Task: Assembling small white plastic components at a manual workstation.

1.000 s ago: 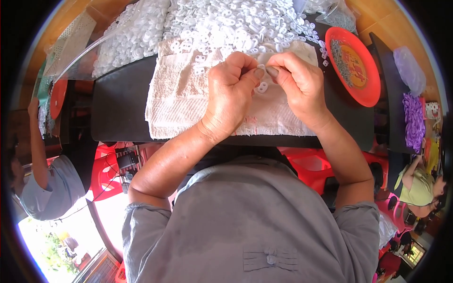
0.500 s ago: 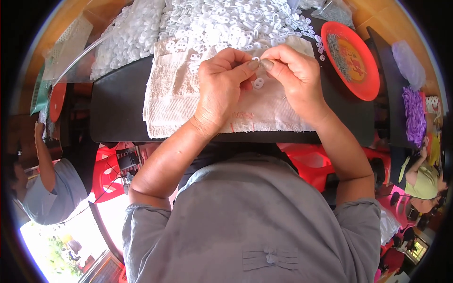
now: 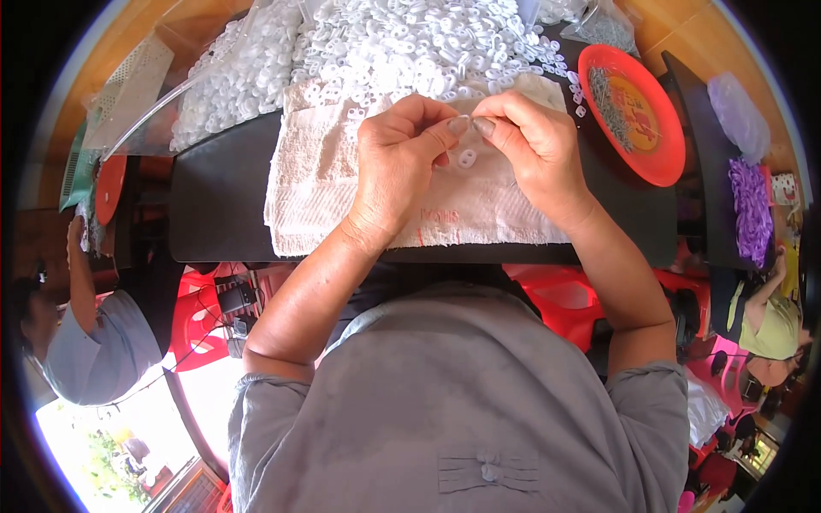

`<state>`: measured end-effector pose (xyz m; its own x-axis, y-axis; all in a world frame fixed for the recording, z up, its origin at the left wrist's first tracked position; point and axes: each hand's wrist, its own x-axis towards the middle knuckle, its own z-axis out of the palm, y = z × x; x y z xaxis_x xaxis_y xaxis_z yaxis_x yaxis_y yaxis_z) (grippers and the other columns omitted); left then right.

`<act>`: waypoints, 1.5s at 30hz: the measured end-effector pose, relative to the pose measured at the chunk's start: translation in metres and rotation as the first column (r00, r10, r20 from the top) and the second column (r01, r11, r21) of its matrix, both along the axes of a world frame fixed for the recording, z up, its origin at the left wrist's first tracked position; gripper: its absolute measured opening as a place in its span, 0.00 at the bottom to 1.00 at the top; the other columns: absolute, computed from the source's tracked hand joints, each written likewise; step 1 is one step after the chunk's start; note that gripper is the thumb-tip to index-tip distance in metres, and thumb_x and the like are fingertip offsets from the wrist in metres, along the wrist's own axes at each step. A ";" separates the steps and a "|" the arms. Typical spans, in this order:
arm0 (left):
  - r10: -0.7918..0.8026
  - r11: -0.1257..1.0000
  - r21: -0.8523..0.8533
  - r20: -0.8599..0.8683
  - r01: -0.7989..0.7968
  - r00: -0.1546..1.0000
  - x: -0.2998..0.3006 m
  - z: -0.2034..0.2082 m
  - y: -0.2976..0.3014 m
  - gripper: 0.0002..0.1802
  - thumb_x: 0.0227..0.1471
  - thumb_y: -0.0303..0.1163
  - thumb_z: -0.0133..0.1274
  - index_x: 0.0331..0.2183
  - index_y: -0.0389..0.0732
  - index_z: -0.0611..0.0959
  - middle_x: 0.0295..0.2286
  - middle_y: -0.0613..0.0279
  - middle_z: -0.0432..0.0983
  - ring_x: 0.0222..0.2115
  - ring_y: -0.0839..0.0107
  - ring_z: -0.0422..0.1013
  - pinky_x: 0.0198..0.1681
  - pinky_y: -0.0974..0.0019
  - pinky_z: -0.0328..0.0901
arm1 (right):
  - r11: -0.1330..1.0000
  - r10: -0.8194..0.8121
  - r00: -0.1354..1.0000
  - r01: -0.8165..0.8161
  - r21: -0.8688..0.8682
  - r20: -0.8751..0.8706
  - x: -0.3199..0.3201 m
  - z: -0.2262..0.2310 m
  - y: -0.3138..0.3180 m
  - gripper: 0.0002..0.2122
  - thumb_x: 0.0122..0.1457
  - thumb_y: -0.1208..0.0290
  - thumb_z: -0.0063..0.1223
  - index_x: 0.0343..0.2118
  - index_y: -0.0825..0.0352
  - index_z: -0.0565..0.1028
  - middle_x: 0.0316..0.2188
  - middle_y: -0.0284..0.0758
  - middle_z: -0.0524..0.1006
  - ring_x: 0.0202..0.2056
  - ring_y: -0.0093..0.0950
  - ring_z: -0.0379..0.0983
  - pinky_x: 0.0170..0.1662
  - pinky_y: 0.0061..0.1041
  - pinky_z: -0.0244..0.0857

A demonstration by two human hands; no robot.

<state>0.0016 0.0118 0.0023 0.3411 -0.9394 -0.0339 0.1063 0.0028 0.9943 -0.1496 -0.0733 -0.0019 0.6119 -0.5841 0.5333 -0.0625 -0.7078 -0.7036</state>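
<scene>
My left hand (image 3: 402,150) and my right hand (image 3: 534,145) meet over a cream towel (image 3: 321,201), thumbs and forefingers pinched nearly tip to tip. Between the fingertips shows a bit of a small white plastic piece (image 3: 466,118), at the tip of my left thumb. What my right fingers pinch is too small to make out. Just below the fingertips lies a white plastic piece with two holes (image 3: 467,158). Beyond the hands, a large heap of such white pieces (image 3: 410,51) covers the back of the towel.
A red oval tray (image 3: 671,158) with thin grey metal bits (image 3: 605,103) sits on the black table (image 3: 218,205) at right. Clear bags of white pieces (image 3: 227,103) stand at the back left. Purple strips (image 3: 750,209) lie far right. Co-workers sit on both sides, near red stools.
Both hands keep their pinch over the towel, with the fingertips shifted only slightly. The whole view has moved a little.
</scene>
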 end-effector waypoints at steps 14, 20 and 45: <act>0.031 0.999 -0.034 -0.052 -0.033 0.998 -0.006 -0.009 0.002 0.02 0.54 0.24 0.54 0.31 0.35 0.78 0.21 0.69 0.72 0.18 0.85 0.62 0.19 0.80 0.55 | 1.000 0.000 1.000 0.000 -0.019 0.006 0.006 -0.006 0.007 0.04 0.54 0.84 0.50 0.32 0.72 0.73 0.23 0.32 0.73 0.24 0.19 0.69 0.28 0.18 0.62; 0.050 0.997 -0.056 -0.042 -0.052 0.998 -0.002 -0.005 -0.001 0.02 0.54 0.24 0.54 0.31 0.36 0.78 0.20 0.67 0.71 0.17 0.83 0.63 0.18 0.79 0.55 | 1.000 -0.002 1.000 0.002 0.025 0.012 0.008 0.006 0.002 0.04 0.54 0.84 0.51 0.32 0.71 0.74 0.24 0.32 0.74 0.25 0.19 0.69 0.29 0.18 0.63; 0.085 0.996 -0.021 -0.144 -0.088 0.986 -0.001 0.001 0.001 0.06 0.54 0.27 0.53 0.33 0.34 0.77 0.21 0.65 0.72 0.17 0.81 0.64 0.16 0.78 0.54 | 0.925 -0.035 0.999 0.043 0.377 -0.026 -0.004 0.016 -0.005 0.07 0.59 0.70 0.54 0.34 0.69 0.77 0.24 0.27 0.74 0.26 0.15 0.68 0.30 0.18 0.58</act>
<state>0.0008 0.0126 0.0035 0.4147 -0.9078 -0.0626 0.2450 0.0451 0.9685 -0.1537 -0.0782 0.0138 0.5921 -0.7635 0.2581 -0.1000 -0.3873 -0.9165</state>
